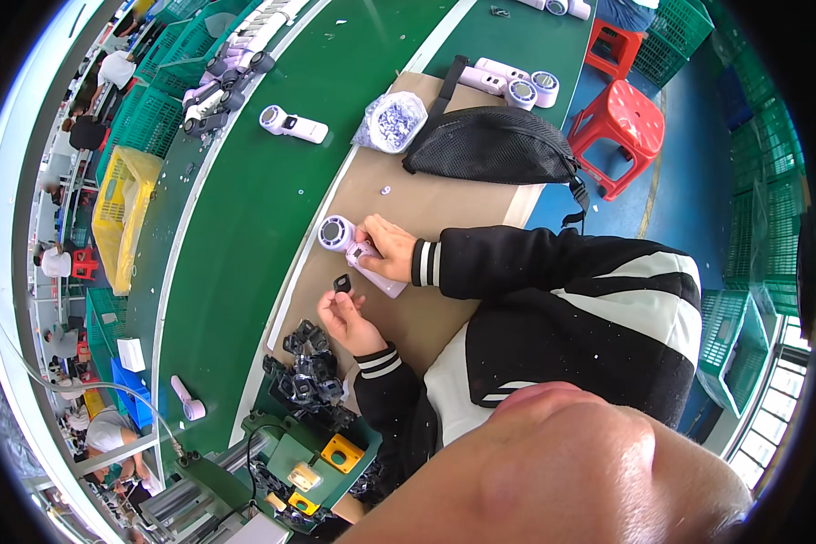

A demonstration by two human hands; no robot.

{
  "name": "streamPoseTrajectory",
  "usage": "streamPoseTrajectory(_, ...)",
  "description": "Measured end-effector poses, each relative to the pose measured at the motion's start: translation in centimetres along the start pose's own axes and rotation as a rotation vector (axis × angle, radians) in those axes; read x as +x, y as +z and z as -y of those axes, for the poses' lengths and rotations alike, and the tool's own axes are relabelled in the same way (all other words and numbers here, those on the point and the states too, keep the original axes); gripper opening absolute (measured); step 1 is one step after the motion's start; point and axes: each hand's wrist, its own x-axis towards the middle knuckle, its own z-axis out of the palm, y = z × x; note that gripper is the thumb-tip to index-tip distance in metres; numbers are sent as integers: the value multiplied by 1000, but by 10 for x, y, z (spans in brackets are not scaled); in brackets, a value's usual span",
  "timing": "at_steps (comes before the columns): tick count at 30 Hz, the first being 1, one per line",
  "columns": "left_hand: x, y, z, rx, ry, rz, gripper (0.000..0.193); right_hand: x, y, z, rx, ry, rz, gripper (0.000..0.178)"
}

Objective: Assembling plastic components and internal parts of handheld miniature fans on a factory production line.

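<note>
A pale pink handheld fan (pixel 335 233) lies on the brown mat (pixel 417 319), its round head toward the conveyor. My right hand (pixel 388 247) is closed around its handle near the head, with fingers pressing close to the neck. Just below, my left hand (pixel 350 328) pinches a small black square part (pixel 343 284) with an opening in it, held apart from the fan. A heap of similar-looking black parts (pixel 308 363) lies beside my left wrist. One tiny pale piece (pixel 385 190) rests on the mat above the fan.
A clear bag of small pieces (pixel 396 122) and a black mesh bag (pixel 494 145) lie above my hands, with several fans (pixel 521 91) behind. Another fan (pixel 293 124) lies on the green belt (pixel 236 218). A green machine with yellow fixtures (pixel 342 453) stands below. Red stools (pixel 618 131) are at right.
</note>
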Motion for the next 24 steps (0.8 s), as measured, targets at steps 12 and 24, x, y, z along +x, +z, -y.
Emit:
streamPoseTrajectory(12, 34, 21, -9, 207, 156, 233, 16, 54, -34, 12, 171, -200, 323, 13)
streamPoseTrajectory(24, 41, 20, -11, -35, 144, 253, 37, 55, -47, 13, 192, -94, 491, 6)
